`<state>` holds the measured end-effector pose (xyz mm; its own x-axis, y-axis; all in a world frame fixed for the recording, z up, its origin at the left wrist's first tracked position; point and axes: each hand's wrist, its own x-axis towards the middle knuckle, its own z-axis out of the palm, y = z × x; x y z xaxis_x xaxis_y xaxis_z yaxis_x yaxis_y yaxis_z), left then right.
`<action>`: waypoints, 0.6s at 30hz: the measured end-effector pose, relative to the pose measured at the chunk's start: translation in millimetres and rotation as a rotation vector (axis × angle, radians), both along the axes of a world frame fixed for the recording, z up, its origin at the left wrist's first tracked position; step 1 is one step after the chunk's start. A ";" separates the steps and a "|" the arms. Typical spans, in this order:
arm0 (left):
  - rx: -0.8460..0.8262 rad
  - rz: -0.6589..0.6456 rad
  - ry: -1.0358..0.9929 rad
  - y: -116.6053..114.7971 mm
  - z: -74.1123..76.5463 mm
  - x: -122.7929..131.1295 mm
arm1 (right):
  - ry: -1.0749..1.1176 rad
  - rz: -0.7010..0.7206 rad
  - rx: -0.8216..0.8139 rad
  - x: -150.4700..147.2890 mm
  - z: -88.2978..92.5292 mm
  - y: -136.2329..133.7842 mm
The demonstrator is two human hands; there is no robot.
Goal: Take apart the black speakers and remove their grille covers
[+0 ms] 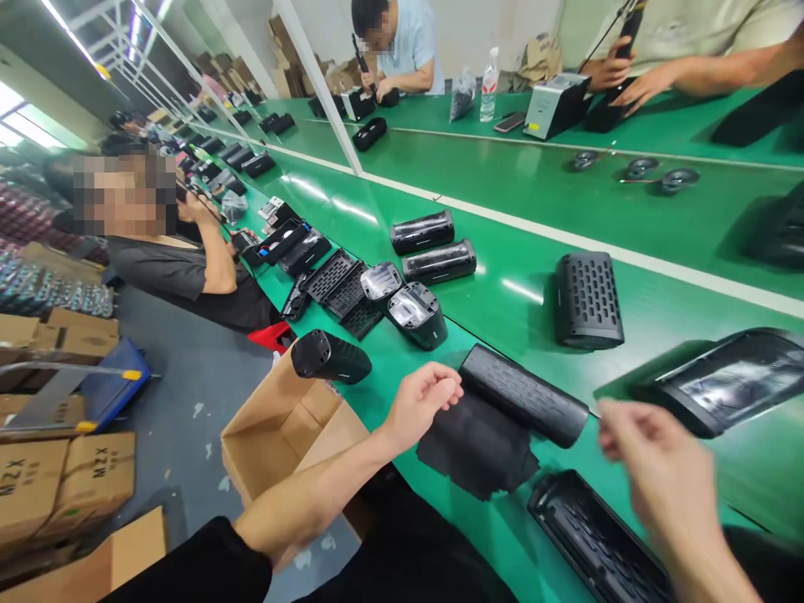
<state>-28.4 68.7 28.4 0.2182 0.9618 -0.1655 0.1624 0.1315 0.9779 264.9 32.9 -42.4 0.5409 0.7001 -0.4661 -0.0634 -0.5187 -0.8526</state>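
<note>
My left hand (428,400) is closed, fingers curled and thumb pressed against them, by the left end of a black perforated speaker housing (524,394). Whether anything thin sits in that pinch I cannot make out. Off the housing's right end, my right hand (659,469) is slightly blurred, thumb and fingers drawn together; what they hold, if anything, does not show. The housing lies on its long side, partly over a black cloth-like sheet (474,448). Nearer to me, partly behind my right hand, rests an open black speaker shell (596,536) with slotted holes.
Black speaker bodies stand around: one upright (589,300), a film-covered one (741,377) at right, a pair (433,247) behind. An open cardboard box (282,427) is below the green table edge (383,402). A co-worker (182,234) sits left; others work across the bench.
</note>
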 end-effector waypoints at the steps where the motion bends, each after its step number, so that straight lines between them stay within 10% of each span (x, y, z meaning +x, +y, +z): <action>1: -0.043 -0.006 0.186 -4.0 -32.2 -7.6 | 0.067 0.113 -0.060 -24.8 -6.9 -31.1; 6: 0.005 -0.149 0.546 -35.2 -127.4 -38.5 | 0.222 0.375 -0.364 -136.6 -64.3 -133.7; 11: 0.075 -0.245 0.635 -48.7 -143.3 -45.2 | -0.042 0.298 -0.449 -143.0 -104.2 -139.2; 18: 0.104 -0.268 0.648 -46.3 -151.9 -41.8 | -0.155 0.415 -0.453 -125.9 -110.7 -145.3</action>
